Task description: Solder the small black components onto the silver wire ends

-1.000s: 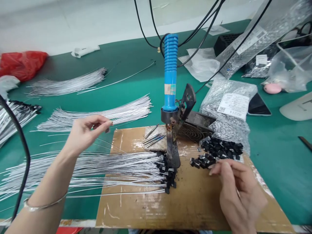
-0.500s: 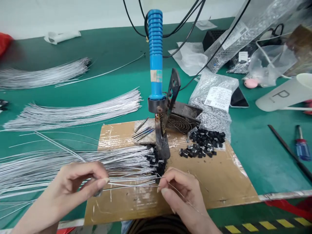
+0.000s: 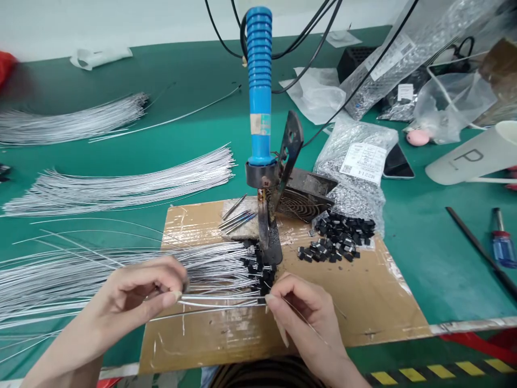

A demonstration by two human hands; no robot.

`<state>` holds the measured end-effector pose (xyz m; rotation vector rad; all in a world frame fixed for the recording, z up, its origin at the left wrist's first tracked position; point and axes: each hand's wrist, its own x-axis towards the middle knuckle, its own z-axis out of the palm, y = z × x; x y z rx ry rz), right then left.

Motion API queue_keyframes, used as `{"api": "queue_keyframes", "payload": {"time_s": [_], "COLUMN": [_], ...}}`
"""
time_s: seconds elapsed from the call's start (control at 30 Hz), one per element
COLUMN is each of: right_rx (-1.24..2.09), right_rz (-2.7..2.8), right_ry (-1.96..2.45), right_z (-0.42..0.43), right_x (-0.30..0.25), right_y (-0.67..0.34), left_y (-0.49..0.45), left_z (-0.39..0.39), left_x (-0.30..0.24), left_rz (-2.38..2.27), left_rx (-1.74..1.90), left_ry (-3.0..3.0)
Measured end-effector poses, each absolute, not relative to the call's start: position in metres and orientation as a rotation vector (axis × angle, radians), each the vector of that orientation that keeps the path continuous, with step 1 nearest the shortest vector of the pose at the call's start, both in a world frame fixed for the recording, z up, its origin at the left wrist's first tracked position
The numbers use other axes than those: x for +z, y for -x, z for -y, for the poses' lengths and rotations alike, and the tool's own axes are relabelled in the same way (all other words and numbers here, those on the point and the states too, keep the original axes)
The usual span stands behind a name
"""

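Observation:
My left hand (image 3: pixel 141 299) is closed in a pinch on a few thin white wires, whose tails slant up and left over the big wire bundle (image 3: pixel 72 275). Thumb and forefinger of my right hand (image 3: pixel 305 318) press together at the right end of the white wires (image 3: pixel 218 300). A fine wire (image 3: pixel 309 323) runs back across that hand; whether the fingers grip it or only the wire ends is hard to see. Just above, black connectors (image 3: pixel 258 269) sit on the bundle's ends, beneath a blue-handled soldering iron (image 3: pixel 259 91) standing upright in its metal stand.
Cardboard (image 3: pixel 363 307) covers the front of the green table. Loose black connectors (image 3: pixel 331 248) lie by a clear labelled bag (image 3: pixel 359 156). Two more wire bundles lie left. Iron tips (image 3: pixel 238 221), a screwdriver (image 3: pixel 502 242), a black rod (image 3: pixel 480 253) and a cup (image 3: pixel 472 156) are around.
The wire tails behind my left hand have spread apart and shifted left. The white wires' right ends now meet my right fingertips more closely. The hands stay nearly in place.

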<state>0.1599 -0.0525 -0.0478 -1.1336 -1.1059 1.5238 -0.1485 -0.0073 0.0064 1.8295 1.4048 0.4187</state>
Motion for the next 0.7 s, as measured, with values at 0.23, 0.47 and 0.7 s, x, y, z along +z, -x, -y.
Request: {"api": "queue_keyframes", "payload": {"time_s": [0.23,0.47,0.7], "right_rx": [1.47,1.318,1.215], "right_rz": [1.237,1.468,1.546], "right_ry": [1.127,1.103,1.084], "right_z": [0.053,0.053,0.05], "right_x": [-0.049,-0.049,-0.049], "right_y": [-0.165,-0.166,-0.165], "left_y": [0.148,0.096,0.035], "left_z": [0.001,0.021,0.035], "left_x": [0.007,0.007,-0.018], "left_rz": [-1.348,-1.457,-1.349], "left_rx": [0.403,0.436,0.413], "left_ry": [-1.722,-1.878,-1.719]}}
